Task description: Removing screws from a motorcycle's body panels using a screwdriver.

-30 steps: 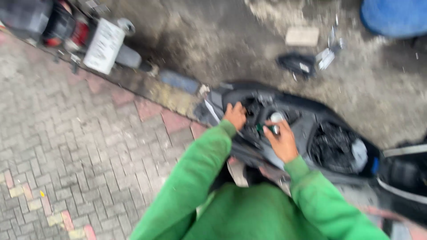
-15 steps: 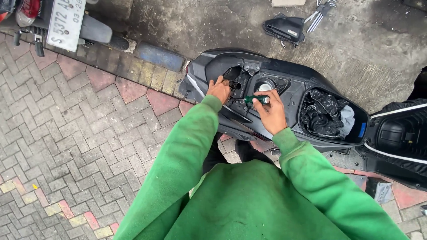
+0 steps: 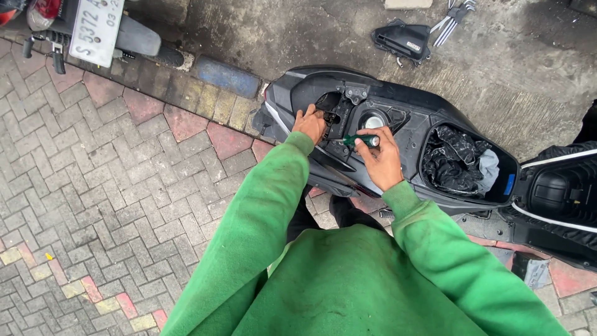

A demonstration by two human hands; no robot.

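— Screwdriver?
— Green-handled screwdriver (image 3: pixel 362 141), gripped in the right hand (image 3: pixel 380 160), fingers closed round it, tip at the scooter (image 3: pixel 398 134) body near its rear end.
— Left hand?
— Left hand (image 3: pixel 310 123) curled, fingers pressed on the black frame beside the opening.
— Surroundings?
— Open compartment (image 3: pixel 466 163) holds dark cloth. A black cover (image 3: pixel 401 41) lies on the concrete beyond.

green-handled screwdriver (image 3: pixel 362 140) level, over scooter panel (image 3: pixel 348 118)
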